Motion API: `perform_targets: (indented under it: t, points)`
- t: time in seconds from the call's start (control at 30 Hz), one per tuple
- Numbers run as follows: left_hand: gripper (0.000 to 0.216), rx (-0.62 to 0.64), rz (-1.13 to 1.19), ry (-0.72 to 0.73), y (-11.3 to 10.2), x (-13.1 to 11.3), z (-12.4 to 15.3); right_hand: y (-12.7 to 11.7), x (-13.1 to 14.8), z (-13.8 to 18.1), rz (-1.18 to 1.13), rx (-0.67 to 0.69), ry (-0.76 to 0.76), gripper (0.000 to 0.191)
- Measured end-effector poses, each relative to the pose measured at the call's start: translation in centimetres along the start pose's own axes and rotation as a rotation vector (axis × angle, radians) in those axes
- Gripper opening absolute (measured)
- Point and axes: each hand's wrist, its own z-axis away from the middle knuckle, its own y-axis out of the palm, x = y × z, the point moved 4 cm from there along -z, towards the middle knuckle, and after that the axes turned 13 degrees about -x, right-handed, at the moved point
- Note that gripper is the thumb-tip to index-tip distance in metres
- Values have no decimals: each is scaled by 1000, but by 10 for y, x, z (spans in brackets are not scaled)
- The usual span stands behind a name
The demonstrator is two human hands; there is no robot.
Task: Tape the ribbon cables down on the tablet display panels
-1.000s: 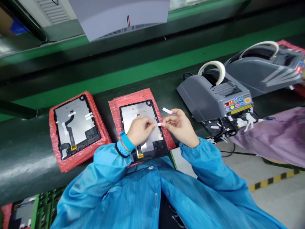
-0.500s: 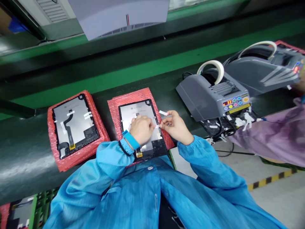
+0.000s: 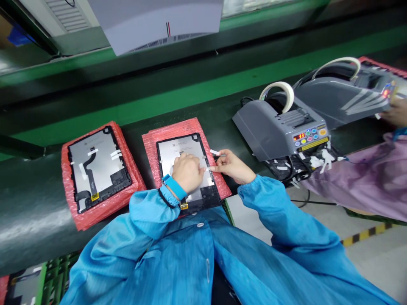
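A tablet display panel (image 3: pixel 199 198), silver with a black frame, lies back side up on red bubble wrap (image 3: pixel 149 146) in front of me. My left hand (image 3: pixel 188 171), with a blue wrist strap, rests over its middle, fingers curled and closed. Its fingertips meet one end of a short white tape strip (image 3: pixel 207 169) at the panel's right edge. My right hand (image 3: pixel 233 166) pinches the other end between thumb and forefinger. A second white tape strip (image 3: pixel 214 152) sticks out from the upper fingers of that hand. My left palm hides part of the panel.
Left of me, another display panel (image 3: pixel 106 169) with white tape pieces lies on stacked red bubble wrap (image 3: pixel 71 199). To the right stand a grey tape dispenser (image 3: pixel 280 127) and a second dispenser (image 3: pixel 343 95). A co-worker's hand (image 3: pixel 396 112) is by the latter.
My right hand has turned slightly, its fingers lying flatter, and the tape strip stays between both hands. The view has shifted a little; more of the co-worker's hand shows.
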Motion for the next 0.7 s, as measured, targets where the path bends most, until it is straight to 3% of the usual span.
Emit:
perform_targets:
  t: [0.1, 0.27, 0.47, 0.57, 0.7]
  points:
    - [17, -54, 40, -36, -3, 9, 1, -8, 1, 2, -25, -11, 3, 60]
    - [7, -172, 251, -25, -13, 21, -6, -10, 21, 16, -6, 65, -182, 40]
    - [14, -121, 373, 88, -17, 14, -13, 3, 35, 27, 145, 160, -328, 34]
    - [14, -87, 353, 63, -13, 15, -14, 1, 36, 26, 247, 116, -395, 30]
    - [15, -77, 343, 38, -7, 18, -15, -10, 35, 23, 381, -56, -414, 28]
